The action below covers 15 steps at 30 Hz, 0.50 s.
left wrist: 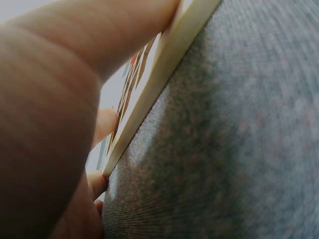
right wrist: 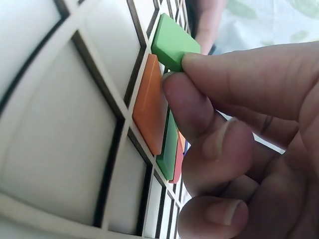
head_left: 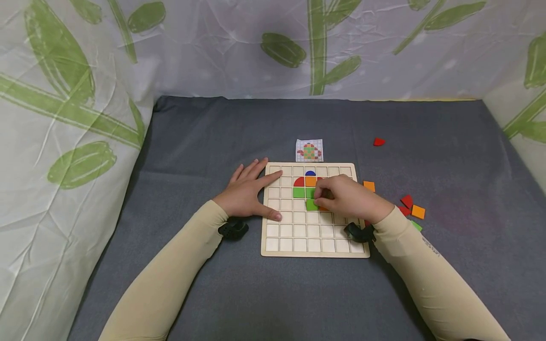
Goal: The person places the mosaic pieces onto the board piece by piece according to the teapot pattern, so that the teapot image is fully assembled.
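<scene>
A wooden grid board (head_left: 315, 253) lies on the table with colored tiles in its upper middle cells. My right hand (head_left: 351, 196) is over the board, thumb and index finger pinching the edge of a green square tile (right wrist: 172, 45). Beside that tile is an orange square tile (right wrist: 148, 107), partly under the hand in the head view. Above them are more green tiles (head_left: 299, 192), a red curved tile (head_left: 299, 182), an orange tile (head_left: 311, 181) and a blue rounded tile (head_left: 310, 173). My left hand (head_left: 245, 193) rests spread on the board's left edge, index finger and thumb reaching over it.
A small printed pattern card (head_left: 309, 150) lies behind the board. One red tile (head_left: 378, 141) lies far right. Loose orange (head_left: 418, 211), red (head_left: 407, 201) and green (head_left: 416, 226) tiles are scattered right of the board, near the right forearm. Grey cloth (head_left: 213, 293) covers the table.
</scene>
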{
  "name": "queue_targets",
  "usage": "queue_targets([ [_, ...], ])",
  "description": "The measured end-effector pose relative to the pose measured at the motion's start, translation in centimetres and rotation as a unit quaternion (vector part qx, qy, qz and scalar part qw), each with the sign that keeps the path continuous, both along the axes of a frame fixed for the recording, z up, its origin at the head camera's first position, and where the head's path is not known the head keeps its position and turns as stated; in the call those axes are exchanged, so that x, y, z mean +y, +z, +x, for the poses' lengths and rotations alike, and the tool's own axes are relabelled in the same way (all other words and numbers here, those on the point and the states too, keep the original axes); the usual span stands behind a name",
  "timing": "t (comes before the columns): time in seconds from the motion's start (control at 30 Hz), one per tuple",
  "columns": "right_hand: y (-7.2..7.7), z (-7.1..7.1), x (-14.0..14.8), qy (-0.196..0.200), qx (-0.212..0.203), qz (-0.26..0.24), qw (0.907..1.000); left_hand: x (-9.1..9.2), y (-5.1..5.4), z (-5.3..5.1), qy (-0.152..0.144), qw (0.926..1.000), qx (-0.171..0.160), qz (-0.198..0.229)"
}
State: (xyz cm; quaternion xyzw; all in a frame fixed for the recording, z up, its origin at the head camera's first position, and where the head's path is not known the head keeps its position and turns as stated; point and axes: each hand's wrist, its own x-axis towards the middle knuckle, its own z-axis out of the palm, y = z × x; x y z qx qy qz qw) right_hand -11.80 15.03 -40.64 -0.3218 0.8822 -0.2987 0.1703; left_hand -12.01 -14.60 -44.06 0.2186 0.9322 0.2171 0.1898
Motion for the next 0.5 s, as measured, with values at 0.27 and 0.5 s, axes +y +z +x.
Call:
queue_targets([
  [0.27, -0.04, 0.12, 0.01, -0.002, 0.019, -0.001, 0.9998, 0.00, -0.01, 0.06, -0.001, 1.0000, 0.002, 0.002],
  [0.5, -0.40, 0.03, 0.01, 0.000, 0.014, -0.004, 0.9999, 0.01, -0.03, 0.05, -0.002, 1.0000, 0.005, 0.001],
])
